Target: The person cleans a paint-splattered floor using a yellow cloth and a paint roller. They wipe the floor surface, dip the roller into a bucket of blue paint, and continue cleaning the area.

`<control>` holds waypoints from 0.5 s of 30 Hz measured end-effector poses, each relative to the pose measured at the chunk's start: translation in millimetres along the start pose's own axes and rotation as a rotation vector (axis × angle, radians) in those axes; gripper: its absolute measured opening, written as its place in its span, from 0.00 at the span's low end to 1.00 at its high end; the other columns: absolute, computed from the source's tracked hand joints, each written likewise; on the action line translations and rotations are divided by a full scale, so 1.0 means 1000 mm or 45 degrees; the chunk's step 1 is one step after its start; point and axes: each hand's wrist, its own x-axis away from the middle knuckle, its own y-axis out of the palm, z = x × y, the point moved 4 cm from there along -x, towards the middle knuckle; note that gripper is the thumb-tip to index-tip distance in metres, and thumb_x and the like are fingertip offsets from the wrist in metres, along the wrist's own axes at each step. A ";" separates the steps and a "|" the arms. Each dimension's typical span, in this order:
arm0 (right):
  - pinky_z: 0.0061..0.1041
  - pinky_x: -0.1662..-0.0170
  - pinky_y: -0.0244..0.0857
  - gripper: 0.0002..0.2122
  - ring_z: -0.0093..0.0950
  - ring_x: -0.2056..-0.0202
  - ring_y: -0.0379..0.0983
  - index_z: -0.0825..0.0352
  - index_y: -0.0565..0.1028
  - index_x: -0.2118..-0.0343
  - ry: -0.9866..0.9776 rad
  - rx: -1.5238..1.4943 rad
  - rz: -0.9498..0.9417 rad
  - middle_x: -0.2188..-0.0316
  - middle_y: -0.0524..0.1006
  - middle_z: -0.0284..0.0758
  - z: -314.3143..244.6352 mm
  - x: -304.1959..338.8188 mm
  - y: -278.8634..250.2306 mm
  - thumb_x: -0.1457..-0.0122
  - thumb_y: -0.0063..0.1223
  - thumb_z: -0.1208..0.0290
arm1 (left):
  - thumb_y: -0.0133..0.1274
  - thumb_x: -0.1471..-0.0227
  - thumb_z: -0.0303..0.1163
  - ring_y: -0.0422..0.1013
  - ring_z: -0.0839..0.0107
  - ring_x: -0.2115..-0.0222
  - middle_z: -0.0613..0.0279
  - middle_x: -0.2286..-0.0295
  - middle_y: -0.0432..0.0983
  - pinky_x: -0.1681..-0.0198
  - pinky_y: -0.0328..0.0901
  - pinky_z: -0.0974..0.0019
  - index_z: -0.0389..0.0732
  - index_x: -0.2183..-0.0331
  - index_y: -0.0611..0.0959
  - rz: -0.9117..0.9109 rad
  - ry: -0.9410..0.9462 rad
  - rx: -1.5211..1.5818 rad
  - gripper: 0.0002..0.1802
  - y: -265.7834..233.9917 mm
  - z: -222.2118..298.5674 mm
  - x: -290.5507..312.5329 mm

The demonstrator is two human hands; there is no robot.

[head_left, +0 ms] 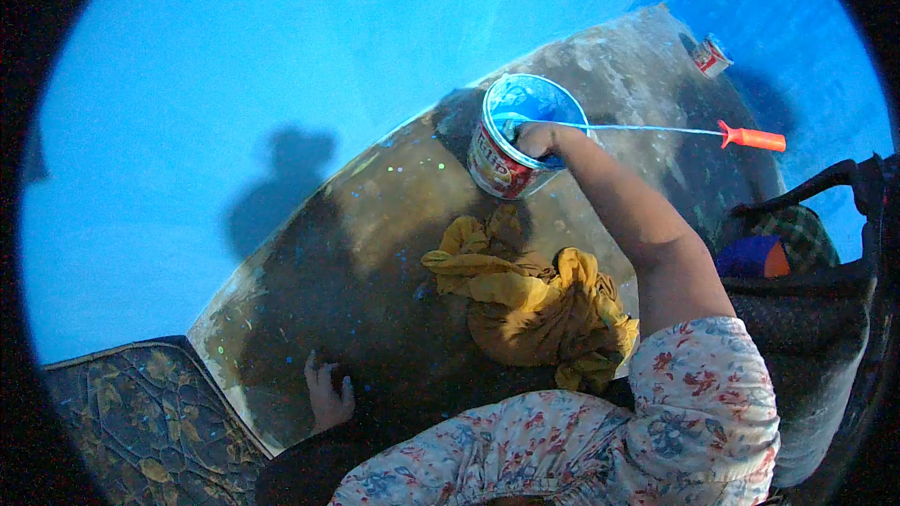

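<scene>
My right hand (540, 139) reaches down into a paint bucket (506, 169) with a red and white label and blue paint on its inner wall. Its fingertips are hidden inside, so what they grip does not show. Beside that hand, the thin metal rod of a paint roller (753, 137) crosses the bucket's rim. The orange handle sticks out to the right, and the roller's head end is in the bucket. Low on the left, in shadow by dark cloth, my left hand (328, 395) rests near the floor, fingers apart and holding nothing visible.
A crumpled mustard-yellow cloth (534, 309) lies in front of the bucket on the paint-spotted floor (394, 215). Blue walls (187, 131) border it. A small can (712, 57) stands at the far right. A dark bag (797, 319) is at right, a quilted dark pad (150, 422) at left.
</scene>
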 end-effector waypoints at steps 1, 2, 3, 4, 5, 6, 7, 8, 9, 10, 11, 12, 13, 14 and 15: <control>0.38 0.56 0.68 0.24 0.33 0.58 0.75 0.70 0.79 0.56 0.001 -0.176 0.032 0.57 0.79 0.42 -0.002 0.013 -0.006 0.50 0.61 0.54 | 0.56 0.53 0.25 0.61 0.40 0.47 0.33 0.42 0.52 0.46 0.61 0.51 0.35 0.57 0.74 0.029 0.069 -0.029 0.19 0.005 -0.012 0.002; 0.36 0.57 0.69 0.23 0.33 0.60 0.75 0.70 0.79 0.57 0.147 -0.235 0.125 0.58 0.79 0.40 -0.004 0.024 -0.012 0.50 0.63 0.55 | 0.55 0.53 0.25 0.60 0.40 0.46 0.33 0.42 0.53 0.46 0.61 0.50 0.35 0.57 0.74 0.054 0.137 -0.056 0.19 0.007 -0.012 0.003; 0.35 0.58 0.70 0.22 0.32 0.62 0.76 0.70 0.79 0.57 0.288 -0.306 0.227 0.60 0.80 0.38 -0.005 0.037 -0.019 0.50 0.64 0.57 | 0.55 0.53 0.25 0.59 0.40 0.45 0.33 0.42 0.53 0.45 0.60 0.50 0.35 0.57 0.73 0.040 0.110 -0.036 0.19 0.007 -0.016 0.005; 0.33 0.59 0.70 0.21 0.31 0.64 0.76 0.69 0.79 0.57 0.257 -0.542 0.292 0.61 0.80 0.38 -0.010 0.050 -0.021 0.49 0.65 0.58 | 0.55 0.53 0.25 0.58 0.39 0.45 0.33 0.42 0.53 0.45 0.59 0.49 0.35 0.57 0.73 0.025 0.088 -0.012 0.19 0.004 -0.010 0.002; 0.30 0.61 0.70 0.20 0.29 0.65 0.76 0.69 0.79 0.58 0.219 -0.777 0.354 0.62 0.80 0.38 -0.013 0.061 -0.022 0.49 0.65 0.60 | 0.55 0.53 0.25 0.57 0.38 0.44 0.33 0.42 0.53 0.44 0.59 0.49 0.34 0.57 0.73 0.013 0.061 0.010 0.19 0.001 -0.006 0.001; 0.27 0.62 0.71 0.19 0.28 0.66 0.76 0.68 0.79 0.58 0.178 -1.013 0.414 0.63 0.80 0.38 -0.017 0.073 -0.023 0.48 0.65 0.61 | 0.55 0.53 0.25 0.56 0.38 0.43 0.33 0.42 0.53 0.44 0.58 0.48 0.34 0.56 0.73 0.014 0.048 0.012 0.19 -0.001 -0.002 -0.001; 0.25 0.62 0.71 0.18 0.27 0.67 0.76 0.68 0.78 0.58 0.166 -0.988 0.503 0.64 0.79 0.38 -0.024 0.087 -0.029 0.48 0.65 0.62 | 0.55 0.52 0.25 0.55 0.37 0.43 0.33 0.42 0.52 0.43 0.57 0.48 0.34 0.56 0.73 0.018 0.032 0.014 0.19 -0.003 0.001 0.000; 0.23 0.62 0.71 0.18 0.26 0.67 0.77 0.68 0.78 0.57 0.157 -0.962 0.592 0.65 0.79 0.39 -0.031 0.103 -0.035 0.48 0.65 0.63 | 0.55 0.52 0.25 0.55 0.37 0.43 0.33 0.42 0.52 0.43 0.57 0.48 0.34 0.56 0.72 0.020 0.017 0.018 0.19 -0.003 0.001 0.000; 0.21 0.63 0.71 0.17 0.25 0.67 0.77 0.68 0.77 0.57 0.146 -0.936 0.679 0.66 0.79 0.39 -0.034 0.113 -0.037 0.47 0.65 0.64 | 0.55 0.52 0.25 0.55 0.37 0.42 0.33 0.42 0.52 0.42 0.56 0.48 0.34 0.56 0.72 0.017 0.012 0.008 0.20 -0.002 0.001 0.001; 0.22 0.62 0.72 0.18 0.26 0.67 0.77 0.70 0.76 0.57 0.070 -1.042 0.647 0.66 0.79 0.40 -0.033 0.122 -0.033 0.47 0.64 0.64 | 0.55 0.52 0.25 0.55 0.37 0.42 0.33 0.42 0.52 0.42 0.56 0.48 0.34 0.56 0.72 0.013 0.013 0.005 0.20 0.001 -0.002 0.000; 0.22 0.61 0.72 0.19 0.27 0.66 0.77 0.72 0.76 0.56 -0.009 -1.148 0.608 0.65 0.79 0.41 -0.033 0.130 -0.029 0.46 0.64 0.64 | 0.55 0.52 0.25 0.54 0.37 0.42 0.34 0.42 0.52 0.42 0.56 0.48 0.34 0.56 0.72 0.009 0.007 -0.001 0.20 0.001 -0.003 0.001; 0.23 0.60 0.72 0.20 0.28 0.65 0.77 0.73 0.75 0.56 -0.088 -1.252 0.565 0.65 0.78 0.42 -0.034 0.137 -0.024 0.46 0.63 0.63 | 0.55 0.52 0.25 0.54 0.37 0.42 0.34 0.42 0.52 0.41 0.56 0.48 0.34 0.56 0.72 0.017 0.026 0.001 0.20 0.002 -0.004 0.001; 0.25 0.56 0.73 0.22 0.30 0.62 0.78 0.78 0.73 0.55 -0.142 -1.396 0.532 0.64 0.78 0.44 -0.038 0.144 -0.019 0.45 0.62 0.64 | 0.55 0.52 0.25 0.55 0.37 0.42 0.34 0.41 0.52 0.41 0.56 0.48 0.34 0.56 0.72 0.024 0.043 0.000 0.20 0.002 -0.004 0.000; 0.26 0.55 0.73 0.22 0.31 0.61 0.77 0.78 0.73 0.55 -0.183 -1.550 0.474 0.63 0.78 0.45 -0.043 0.149 -0.014 0.44 0.61 0.64 | 0.55 0.52 0.25 0.55 0.37 0.42 0.34 0.41 0.51 0.41 0.56 0.47 0.34 0.56 0.73 0.032 0.054 -0.006 0.19 -0.001 -0.001 0.000; 0.27 0.54 0.72 0.22 0.32 0.60 0.77 0.79 0.73 0.55 -0.223 -1.704 0.409 0.63 0.78 0.45 -0.048 0.153 -0.011 0.44 0.61 0.64 | 0.55 0.52 0.25 0.54 0.38 0.42 0.34 0.41 0.51 0.41 0.55 0.47 0.34 0.56 0.73 0.031 0.026 0.010 0.19 -0.003 0.000 0.003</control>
